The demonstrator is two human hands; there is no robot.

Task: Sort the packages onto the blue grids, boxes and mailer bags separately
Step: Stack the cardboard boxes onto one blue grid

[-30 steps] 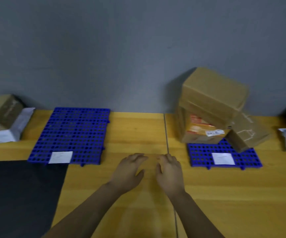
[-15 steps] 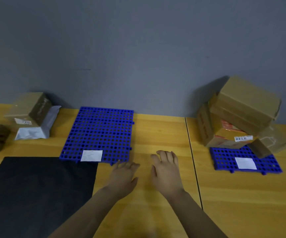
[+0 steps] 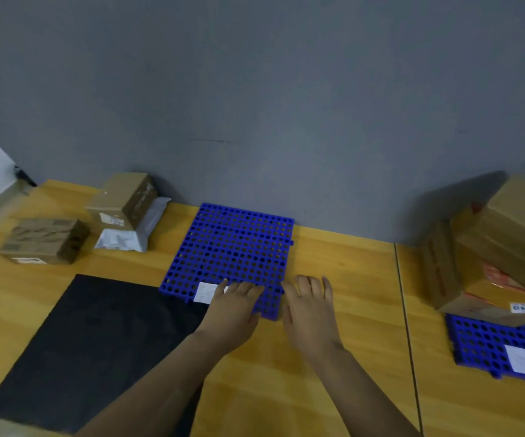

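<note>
L hand [image 3: 234, 305] & R hand [image 3: 310, 305] are both flat w/ fingers straight, holding nothing. L hand lies over the near edge of the left blue grid [image 3: 232, 247], fingertips beside its white label [image 3: 206, 291]. R hand is just right of that grid's near corner, over the wood table [image 3: 349, 279]. Far left, a box [image 3: 125, 197] sits on a white mailer bag [image 3: 128, 238], w/ a second box [image 3: 45, 239] near them on the table. The right blue grid [image 3: 488, 342] carries stacked boxes [image 3: 507, 234]. A black mat [image 3: 81, 342] lies near left.
</note>
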